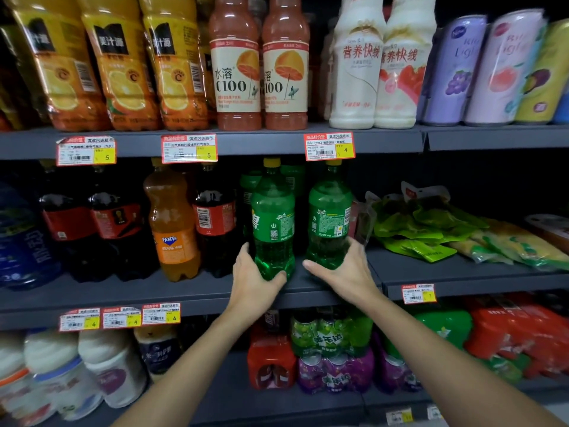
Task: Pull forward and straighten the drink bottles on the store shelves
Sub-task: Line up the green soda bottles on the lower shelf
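Two green Sprite bottles with yellow caps stand upright on the middle shelf (184, 295). My left hand (254, 280) wraps the base of the left Sprite bottle (272, 220), which stands near the shelf's front edge. My right hand (345, 272) holds the base of the right Sprite bottle (329, 214), which stands slightly further back. More green bottles (292, 180) stand in the dark behind them. To the left are a cola bottle (214, 220), an orange Fanta bottle (172, 220) and two more cola bottles (92, 223).
Green and yellow snack bags (431, 229) lie on the shelf to the right. The top shelf holds orange juice bottles (123, 63), C100 bottles (237, 66), white milk drinks (357, 72) and cans (498, 69). Multipacks (332, 346) and white bottles (107, 365) fill the bottom shelf.
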The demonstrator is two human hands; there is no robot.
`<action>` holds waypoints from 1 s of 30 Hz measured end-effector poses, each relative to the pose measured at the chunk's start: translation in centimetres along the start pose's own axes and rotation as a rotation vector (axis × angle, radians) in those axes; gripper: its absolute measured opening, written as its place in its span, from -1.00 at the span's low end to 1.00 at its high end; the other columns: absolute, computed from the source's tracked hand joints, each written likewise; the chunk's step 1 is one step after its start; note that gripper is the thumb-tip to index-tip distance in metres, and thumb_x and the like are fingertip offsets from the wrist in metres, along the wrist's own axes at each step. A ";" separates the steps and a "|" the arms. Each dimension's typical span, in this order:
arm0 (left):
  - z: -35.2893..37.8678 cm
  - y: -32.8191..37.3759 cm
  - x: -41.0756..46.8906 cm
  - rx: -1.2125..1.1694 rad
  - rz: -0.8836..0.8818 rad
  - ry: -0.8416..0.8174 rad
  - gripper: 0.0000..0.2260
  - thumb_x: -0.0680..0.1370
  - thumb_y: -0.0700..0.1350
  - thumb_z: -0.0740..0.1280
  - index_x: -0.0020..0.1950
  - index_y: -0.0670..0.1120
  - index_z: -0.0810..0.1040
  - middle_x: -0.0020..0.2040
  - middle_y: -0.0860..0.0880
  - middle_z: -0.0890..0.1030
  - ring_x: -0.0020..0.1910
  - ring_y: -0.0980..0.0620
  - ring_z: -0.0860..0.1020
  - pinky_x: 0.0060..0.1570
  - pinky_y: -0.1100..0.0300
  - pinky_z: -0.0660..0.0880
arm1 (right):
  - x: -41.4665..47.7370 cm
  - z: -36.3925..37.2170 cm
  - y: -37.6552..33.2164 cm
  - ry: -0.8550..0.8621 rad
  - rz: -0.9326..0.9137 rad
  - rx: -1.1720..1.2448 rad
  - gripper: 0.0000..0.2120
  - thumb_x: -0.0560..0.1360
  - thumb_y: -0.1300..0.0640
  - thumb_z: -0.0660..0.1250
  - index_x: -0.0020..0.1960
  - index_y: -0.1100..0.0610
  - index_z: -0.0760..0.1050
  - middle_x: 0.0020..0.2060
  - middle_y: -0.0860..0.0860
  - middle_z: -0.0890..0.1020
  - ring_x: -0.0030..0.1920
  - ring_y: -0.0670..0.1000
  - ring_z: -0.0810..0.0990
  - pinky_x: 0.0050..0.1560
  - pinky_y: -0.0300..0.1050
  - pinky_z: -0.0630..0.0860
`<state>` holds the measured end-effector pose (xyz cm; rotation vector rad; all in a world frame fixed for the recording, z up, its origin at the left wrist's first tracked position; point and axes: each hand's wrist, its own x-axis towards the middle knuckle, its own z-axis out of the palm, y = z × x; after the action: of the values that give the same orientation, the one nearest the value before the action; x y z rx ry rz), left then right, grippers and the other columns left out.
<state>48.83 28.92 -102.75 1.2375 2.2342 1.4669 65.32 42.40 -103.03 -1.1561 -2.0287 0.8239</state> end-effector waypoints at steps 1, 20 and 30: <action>-0.2 0.0 0.4 0.008 0.022 -0.031 -0.23 0.44 0.01 0.51 0.53 -0.06 0.17 0.36 0.01 0.46 0.36 -0.01 0.42 0.34 0.07 0.38 | 0.0 0.6 -0.5 0.105 0.007 -0.018 0.20 0.12 -0.53 0.46 0.50 0.12 0.12 0.41 0.02 0.31 0.44 0.04 0.28 0.42 -0.03 0.30; 0.1 -0.8 0.1 0.013 0.075 0.071 -0.29 0.40 0.14 0.54 0.44 -0.06 0.36 0.31 0.02 0.49 0.32 0.05 0.46 0.33 0.02 0.43 | 1.7 -0.3 -0.5 -0.101 -0.061 0.132 -0.17 0.23 -0.18 0.54 0.37 -0.05 0.23 0.22 -0.12 0.51 0.28 -0.02 0.49 0.20 -0.10 0.41; -0.6 -1.2 0.9 0.020 0.081 -0.014 -0.14 0.35 0.11 0.58 0.53 -0.04 0.24 0.37 0.05 0.39 0.37 0.08 0.39 0.34 0.15 0.37 | 1.4 0.5 0.2 -0.115 -0.090 0.033 -0.20 0.30 -0.19 0.59 0.41 -0.03 0.30 0.27 -0.10 0.52 0.29 -0.03 0.49 0.29 -0.08 0.43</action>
<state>47.28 29.02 -103.26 1.3550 2.2197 1.4630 64.52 43.61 -103.19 -1.0127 -2.1360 0.8932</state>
